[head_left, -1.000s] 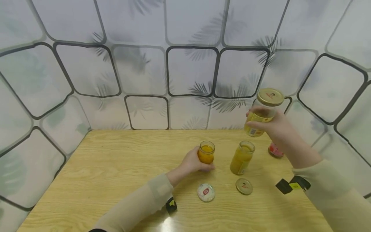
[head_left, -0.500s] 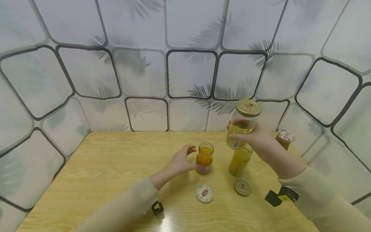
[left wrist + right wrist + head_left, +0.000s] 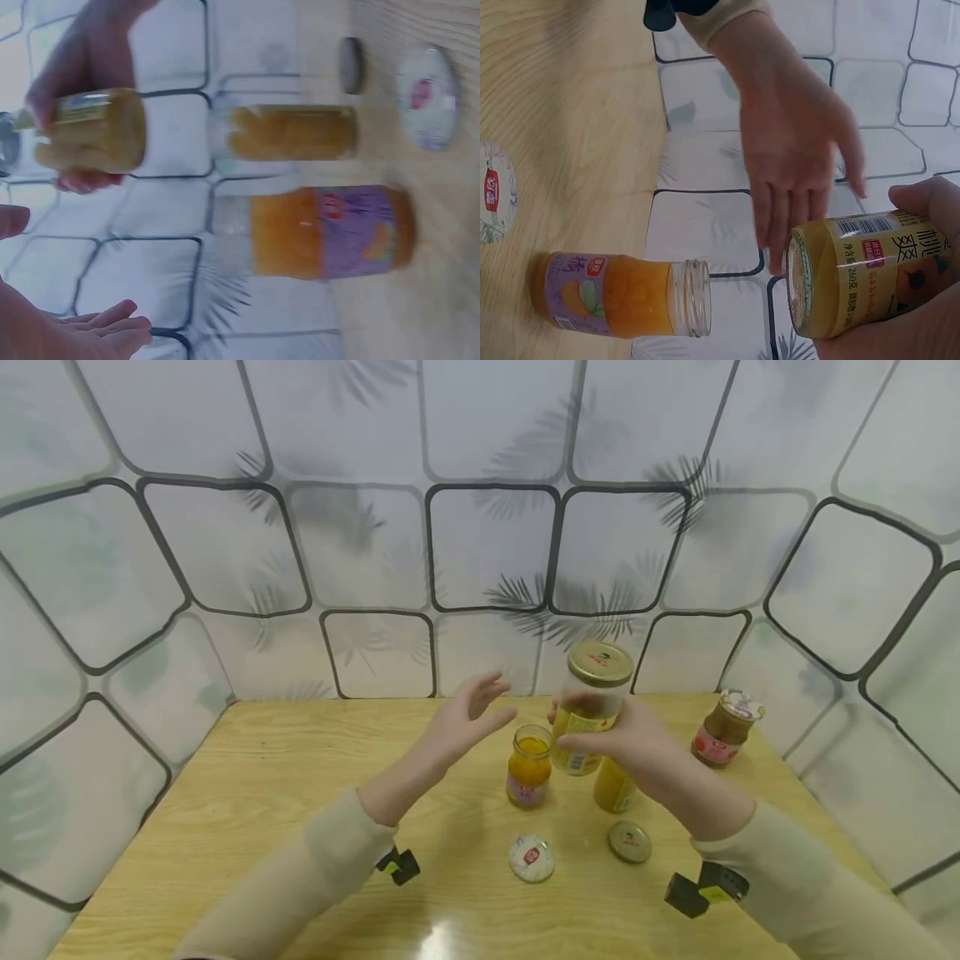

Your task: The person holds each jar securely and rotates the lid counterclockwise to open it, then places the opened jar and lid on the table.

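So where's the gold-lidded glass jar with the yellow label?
In the head view, the gold-lidded glass jar is right of centre, held up in the right hand, just right of the open, purple-labelled glass jar.

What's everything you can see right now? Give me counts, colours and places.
held jar: one, yellow with gold top, lifted in the right hand
orange jar: one, orange with purple label, standing lidless on the table
yellow jar: one, yellow, on the table, partly behind the held jar
brown jar: one, brown with pink label, far right
white lid: one, white with red mark, nearer the person than the orange jar
gold lid: one, gold, right of the white lid
table: one, pale wood
wall: patterned, pale grey, behind
sleeves: two, beige
left hand: one, holding nothing, left of the orange jar
right hand: one, around the held jar
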### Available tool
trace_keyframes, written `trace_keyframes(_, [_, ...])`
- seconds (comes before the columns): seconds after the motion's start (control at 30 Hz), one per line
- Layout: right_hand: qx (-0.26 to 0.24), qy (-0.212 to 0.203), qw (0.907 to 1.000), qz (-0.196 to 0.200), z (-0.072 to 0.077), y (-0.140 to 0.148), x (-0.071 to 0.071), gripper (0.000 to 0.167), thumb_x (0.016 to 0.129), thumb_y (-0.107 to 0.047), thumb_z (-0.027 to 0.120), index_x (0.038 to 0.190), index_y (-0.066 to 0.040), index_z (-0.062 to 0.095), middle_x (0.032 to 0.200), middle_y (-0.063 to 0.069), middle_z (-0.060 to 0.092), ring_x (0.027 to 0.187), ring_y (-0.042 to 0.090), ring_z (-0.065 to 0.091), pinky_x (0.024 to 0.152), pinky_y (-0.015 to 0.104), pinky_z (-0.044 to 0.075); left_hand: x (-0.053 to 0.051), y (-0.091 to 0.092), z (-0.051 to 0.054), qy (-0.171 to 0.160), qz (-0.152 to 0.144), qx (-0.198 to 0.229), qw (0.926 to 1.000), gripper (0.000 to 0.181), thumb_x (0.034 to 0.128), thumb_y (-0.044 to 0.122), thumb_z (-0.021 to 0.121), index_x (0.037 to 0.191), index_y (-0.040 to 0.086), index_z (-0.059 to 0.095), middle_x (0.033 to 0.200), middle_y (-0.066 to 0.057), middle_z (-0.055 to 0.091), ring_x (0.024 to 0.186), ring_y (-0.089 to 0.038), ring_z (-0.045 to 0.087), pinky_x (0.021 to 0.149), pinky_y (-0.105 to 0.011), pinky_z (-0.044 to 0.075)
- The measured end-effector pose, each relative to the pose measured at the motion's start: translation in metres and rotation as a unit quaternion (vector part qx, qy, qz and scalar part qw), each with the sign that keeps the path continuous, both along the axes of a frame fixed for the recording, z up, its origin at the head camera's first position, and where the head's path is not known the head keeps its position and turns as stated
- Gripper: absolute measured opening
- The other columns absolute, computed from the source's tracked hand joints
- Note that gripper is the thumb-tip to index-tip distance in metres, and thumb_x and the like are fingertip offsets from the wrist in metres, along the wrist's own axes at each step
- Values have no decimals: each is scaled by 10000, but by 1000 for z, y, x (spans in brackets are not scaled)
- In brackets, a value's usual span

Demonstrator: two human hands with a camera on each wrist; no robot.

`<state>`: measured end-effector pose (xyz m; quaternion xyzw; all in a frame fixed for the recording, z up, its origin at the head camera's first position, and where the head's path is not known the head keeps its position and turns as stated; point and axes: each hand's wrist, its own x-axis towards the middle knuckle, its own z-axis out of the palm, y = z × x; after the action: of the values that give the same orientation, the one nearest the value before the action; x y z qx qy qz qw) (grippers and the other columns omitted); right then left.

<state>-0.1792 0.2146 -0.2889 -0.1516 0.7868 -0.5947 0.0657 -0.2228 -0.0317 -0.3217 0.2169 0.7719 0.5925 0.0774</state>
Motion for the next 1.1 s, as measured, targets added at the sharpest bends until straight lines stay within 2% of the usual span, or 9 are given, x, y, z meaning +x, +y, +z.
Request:
trace_keyframes(0.2, [17,-257,9997,26,-5,-9,5,402,875,-35,807,1241,-51,641,1220,27,719,1212,188,641,1154,517,425,1,7,34,24,-604,339,9976,749,1047,395,652,1663,131,319,1660,-87,477,1580,-323,388,1305,-525,320])
trace_keyframes(0.37, [81,-345,9992,199,-10,-15,8,540,881,-77,817,1358,-8,574,1387,172,655,1346,301,584,1199,588,395,1,14,44,108,-1204,434,9917,1221,772,840,728,1674,138,302,1656,-134,474,1569,-325,410,1304,-517,326])
trace_keyframes(0.5, [-29,-538,9976,431,-15,-17,8,576,881,-72,805,1385,10,538,1407,218,622,1314,297,593,1152,506,442,0,15,45,-10,-1334,430,9901,822,1008,478,708,1662,140,343,1657,-172,458,1548,-335,440,1291,-496,357])
trace_keyframes(0.57, [-55,-631,9963,584,-18,-17,7,550,878,-63,799,1359,25,546,1390,220,618,1284,273,592,1122,470,463,-1,14,43,-19,-1519,463,9873,684,1050,235,669,1653,132,363,1645,-179,472,1531,-338,463,1272,-483,391])
trace_keyframes(0.63, [-23,-677,9950,740,-22,-17,7,528,872,-61,799,1336,19,560,1352,183,631,1257,237,592,1102,442,464,-2,13,41,46,-1824,488,9820,671,1052,240,668,1646,122,378,1637,-177,482,1509,-344,491,1247,-462,429])
trace_keyframes(0.7, [-47,-657,9930,984,-24,-17,6,487,865,-54,801,1298,17,589,1291,142,662,1206,213,617,1082,425,478,-4,11,38,179,-2271,524,9723,783,1024,439,703,1647,102,371,1669,-163,442,1498,-345,503,1224,-428,458])
trace_keyframes(0.83, [-317,-607,9836,1667,-29,-21,7,431,865,-40,807,1240,19,603,1147,53,704,1092,196,679,1030,406,540,-9,10,33,361,-3289,687,9412,1133,863,711,744,1650,19,312,1702,-199,367,1510,-357,478,1215,-415,467])
trace_keyframes(0.97, [-368,-696,9747,2094,-30,-26,11,407,861,-40,803,1213,19,606,1139,27,708,1099,185,677,1010,373,555,-11,15,31,562,-4027,894,9092,1126,900,666,742,1618,-67,278,1627,-303,425,1534,-350,449,1262,-443,406])
trace_keyframes(1.1, [-18,-536,9731,2239,-29,-29,13,374,871,-61,794,1185,34,614,1144,52,701,1112,181,657,1008,354,539,-10,19,31,749,-4328,962,8932,1079,924,644,730,1575,-115,323,1563,-349,475,1535,-310,461,1244,-409,408])
